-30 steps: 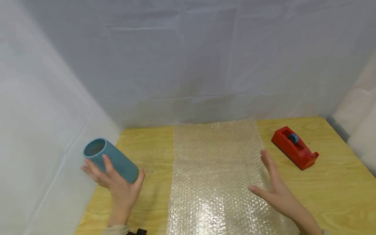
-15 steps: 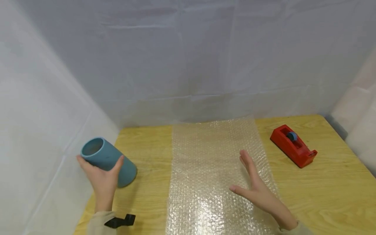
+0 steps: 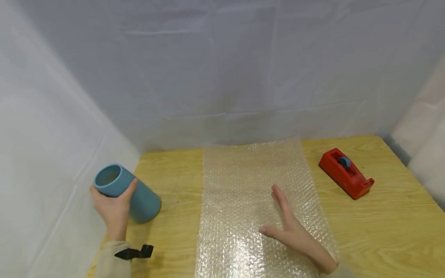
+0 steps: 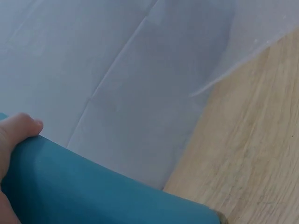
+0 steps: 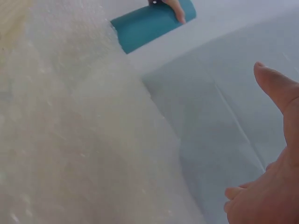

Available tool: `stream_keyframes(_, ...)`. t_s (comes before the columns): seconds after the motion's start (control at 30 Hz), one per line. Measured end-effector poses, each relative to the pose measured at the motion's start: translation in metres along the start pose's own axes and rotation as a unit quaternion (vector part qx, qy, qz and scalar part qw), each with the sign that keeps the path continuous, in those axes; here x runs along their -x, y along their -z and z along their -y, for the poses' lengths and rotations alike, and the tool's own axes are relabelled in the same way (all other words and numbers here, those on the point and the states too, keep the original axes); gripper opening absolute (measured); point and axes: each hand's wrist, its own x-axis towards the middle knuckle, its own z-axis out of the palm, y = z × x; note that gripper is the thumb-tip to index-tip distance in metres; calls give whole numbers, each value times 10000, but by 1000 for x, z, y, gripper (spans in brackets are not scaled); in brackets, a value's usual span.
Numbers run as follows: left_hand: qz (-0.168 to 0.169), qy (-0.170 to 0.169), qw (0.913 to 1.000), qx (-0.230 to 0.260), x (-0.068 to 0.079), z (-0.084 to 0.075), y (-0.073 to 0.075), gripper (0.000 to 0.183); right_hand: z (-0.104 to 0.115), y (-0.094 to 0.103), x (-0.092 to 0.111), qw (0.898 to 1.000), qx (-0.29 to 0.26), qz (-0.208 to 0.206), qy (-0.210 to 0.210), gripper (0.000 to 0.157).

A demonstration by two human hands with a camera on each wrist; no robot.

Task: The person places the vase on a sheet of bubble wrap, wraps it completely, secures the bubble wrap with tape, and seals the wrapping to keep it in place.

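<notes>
A blue cylindrical vase (image 3: 126, 193), hollow with its mouth up, is at the left side of the wooden table. It leans left in the head view; whether its base touches the table I cannot tell. My left hand (image 3: 112, 210) grips it near the rim, thumb on the near right side, with the other fingers mostly hidden. In the left wrist view the thumb lies along the vase (image 4: 103, 186). My right hand (image 3: 290, 227) is held over a sheet of bubble wrap (image 3: 250, 181), thumb and fingers spread apart, holding nothing.
A red tape dispenser (image 3: 345, 173) with a blue roll sits at the right of the table (image 3: 393, 227). White sheeting (image 3: 243, 69) hangs at the back and along both sides. The bubble wrap runs from the back edge toward me.
My left hand has shifted its hold on the vase toward the rim, its thumb moving up from the base. The right hand has come left over the bubble wrap.
</notes>
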Motion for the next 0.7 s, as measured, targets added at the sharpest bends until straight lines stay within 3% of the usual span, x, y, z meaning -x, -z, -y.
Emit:
stream_keyframes(0.13,-215,-163,9995,-172,-2,-4,0,82,-3,-14,-1,9995,-138,216,-173,112)
stream_keyframes(0.3,-284,-11,9992,-277,1,-13,2,81,-3,-25,-2,9983,-236,391,-373,113)
stream_keyframes(0.5,-131,-77,9994,-301,5,-33,0,82,-4,-27,-3,9993,16,357,-100,114)
stream_keyframes(0.7,146,-28,9998,-120,16,-60,-1,82,-4,-26,-4,9990,-176,397,-111,113)
